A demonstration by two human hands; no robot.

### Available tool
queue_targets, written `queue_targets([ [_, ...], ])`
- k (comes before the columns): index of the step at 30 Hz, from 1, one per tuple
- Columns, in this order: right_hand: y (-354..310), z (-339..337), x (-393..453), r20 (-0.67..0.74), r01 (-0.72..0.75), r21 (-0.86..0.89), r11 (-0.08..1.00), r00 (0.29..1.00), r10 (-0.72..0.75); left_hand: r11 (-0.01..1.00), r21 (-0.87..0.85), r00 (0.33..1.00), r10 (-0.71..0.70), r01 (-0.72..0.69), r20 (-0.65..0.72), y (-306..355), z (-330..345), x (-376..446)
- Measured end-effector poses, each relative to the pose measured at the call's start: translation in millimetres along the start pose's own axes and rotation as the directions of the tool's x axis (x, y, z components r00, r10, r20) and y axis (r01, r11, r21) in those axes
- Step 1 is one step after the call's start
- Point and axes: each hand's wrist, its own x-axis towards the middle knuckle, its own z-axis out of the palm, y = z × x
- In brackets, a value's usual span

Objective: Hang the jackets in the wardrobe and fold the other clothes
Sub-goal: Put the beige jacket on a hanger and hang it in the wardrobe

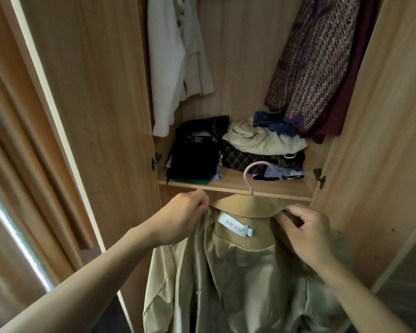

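A person stands in front of an open wooden wardrobe point(250, 44) and holds a tan jacket point(226, 272) up before it, below the front edge of the shelf point(226, 185). The jacket sits on a pink hanger point(255, 173), whose hook rises above the collar and shows against the shelf and the clothes lying on it. The jacket's shiny lining faces the camera, and a white label point(233, 226) is sewn just under the collar.

The left hand point(185, 216) pinches the left end of the collar, its fingers point(202, 200) curled tight on the cloth. The right hand point(308, 231) grips the right end of the collar, its fingers point(291, 212) folded over the edge with the thumb beneath. Both forearms reach up from the bottom corners of the view.

Inside the wardrobe, a white jacket point(166, 68) hangs at the left and a patterned knitted coat point(310, 63) hangs at the right, with a dark red garment point(341, 104) just behind it. On the shelf lies a stack of black clothes point(195, 152) at the left, and beside it an untidy heap topped by a cream garment point(262, 138) and a blue patterned cloth point(271, 121). Both wardrobe doors stand open, with the left door point(89, 104) taking up much of the left side and a metal hinge point(155, 161) visible at its inner edge.
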Motion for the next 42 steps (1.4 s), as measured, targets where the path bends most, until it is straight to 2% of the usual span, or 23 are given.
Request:
queue_targets([
  [3,-2.8,11.4,-2.6,0.019,0.011,-0.028,1.0,1.0,-0.01,0.995,-0.088,0.997,0.032,-0.039,-0.073,19.7,6.2,10.0],
  [6,2.0,10.2,-3.1,-0.061,-0.048,0.052,0.998,0.997,0.051,0.991,-0.133,0.99,0.006,-0.025,-0.138,23.6,5.8,16.5],
  [11,19.9,-1.9,-5.0,-0.112,-0.19,0.18,0.965,0.971,0.212,0.986,0.153,0.969,0.099,-0.065,-0.227,9.1,-0.1,8.5],
  [16,22.2,-0.5,-5.6,-0.126,-0.227,0.258,0.939,0.956,0.265,0.991,0.063,0.962,0.128,-0.116,-0.241,8.4,1.9,-6.4],
  [21,7.6,4.9,1.2,-0.095,-0.187,0.243,0.952,0.972,0.215,0.994,0.01,0.923,0.103,-0.107,-0.371,8.2,2.6,-8.4],
  [24,-5.8,12.5,5.4,-0.099,-0.127,0.208,0.97,0.984,0.151,0.995,0.006,0.912,0.093,-0.099,-0.399,13.8,0.3,-5.4],
  [29,-15.4,22.7,9.4,-0.109,-0.053,0.203,0.978,0.991,0.077,0.987,0.009,0.955,0.156,-0.159,-0.252,21.5,-11.7,6.3],
  [33,-22.2,21.6,11.6,-0.115,-0.03,0.194,0.981,0.992,0.053,0.982,0.05,0.948,0.191,-0.185,-0.253,19.2,-8.2,2.2],
  [36,-31.8,15.9,11.2,-0.055,-0.008,0.149,0.989,0.998,0.017,0.979,0.055,0.927,0.205,-0.197,-0.315,18.1,-5.8,0.8],
  [40,-38.4,-4.8,17.6,0.047,0.093,0.027,0.995,0.994,-0.094,0.982,0.071,0.893,0.19,-0.177,-0.409,16.4,-9.5,2.6],
  [42,-35.1,-17.2,22.6,0.096,0.086,-0.024,0.996,0.992,-0.084,0.988,0.067,0.875,0.154,-0.139,-0.458,13.7,-15.4,2.6],
])
